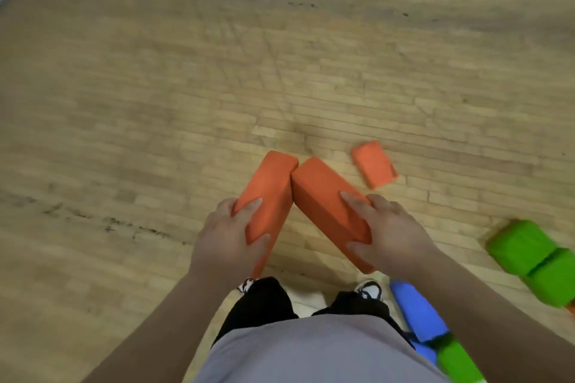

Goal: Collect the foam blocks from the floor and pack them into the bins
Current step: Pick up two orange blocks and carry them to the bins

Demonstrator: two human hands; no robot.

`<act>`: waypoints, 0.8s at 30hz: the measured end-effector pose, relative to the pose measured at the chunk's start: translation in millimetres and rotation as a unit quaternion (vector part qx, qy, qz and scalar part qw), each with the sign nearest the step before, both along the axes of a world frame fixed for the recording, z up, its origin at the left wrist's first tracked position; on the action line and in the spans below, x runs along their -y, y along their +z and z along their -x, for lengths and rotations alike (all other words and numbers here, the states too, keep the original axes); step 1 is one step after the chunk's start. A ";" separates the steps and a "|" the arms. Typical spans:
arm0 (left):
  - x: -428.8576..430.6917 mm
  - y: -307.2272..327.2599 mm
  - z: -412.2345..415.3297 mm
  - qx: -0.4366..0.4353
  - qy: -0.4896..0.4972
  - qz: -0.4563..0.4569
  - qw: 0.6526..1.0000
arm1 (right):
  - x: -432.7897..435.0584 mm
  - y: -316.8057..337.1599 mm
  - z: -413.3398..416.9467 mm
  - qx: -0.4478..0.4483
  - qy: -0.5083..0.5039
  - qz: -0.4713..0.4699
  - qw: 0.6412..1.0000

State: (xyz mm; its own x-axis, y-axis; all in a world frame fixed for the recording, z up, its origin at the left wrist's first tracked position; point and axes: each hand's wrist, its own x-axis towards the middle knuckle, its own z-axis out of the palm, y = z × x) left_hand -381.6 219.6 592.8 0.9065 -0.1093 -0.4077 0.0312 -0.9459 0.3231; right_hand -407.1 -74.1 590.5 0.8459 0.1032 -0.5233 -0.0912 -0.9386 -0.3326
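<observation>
Gripping left block [268, 186], left hand [228, 238]; gripping right block [322, 196], right hand [393, 236] (ends touching).

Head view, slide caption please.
Left hand grips the left orange block, right hand the right orange block; a small orange block lies ahead.

left orange block [268, 193] | right orange block [323, 199] | held, ends touching

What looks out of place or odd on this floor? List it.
Nothing looks damaged. Beyond the long orange block in the right hand, a small orange block lies askew on the floor; green blocks and a blue block lie scattered at the right; dark scuff marks streak it at left.
</observation>
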 end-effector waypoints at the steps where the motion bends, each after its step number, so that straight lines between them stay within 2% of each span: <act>1: -34.5 3.0 0.1 0.002 0.030 -0.001 1.000 | -35.0 2.2 -16.5 0.002 0.021 -0.003 1.000; 6: -206.2 21.2 16.7 0.028 0.169 -0.015 0.985 | -222.8 12.6 -84.6 0.022 0.141 -0.006 0.990; 10: -315.2 40.9 52.7 0.062 0.300 -0.019 0.952 | -356.4 33.3 -114.3 0.053 0.246 -0.038 0.967; 17: -425.3 45.8 128.9 0.092 0.510 0.006 0.855 | -536.8 53.7 -132.4 0.062 0.399 -0.072 0.912; 24: -501.9 32.7 163.8 0.101 0.651 0.026 0.752 | -688.7 50.4 -143.2 0.069 0.509 -0.095 0.853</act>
State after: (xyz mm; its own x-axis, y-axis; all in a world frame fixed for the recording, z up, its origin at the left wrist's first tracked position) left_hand -545.4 721.5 625.5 0.3015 0.9137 -0.2725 0.8648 -0.1417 0.4818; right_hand -263.9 614.6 640.8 0.3196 0.8925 -0.3184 0.7907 -0.4364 -0.4294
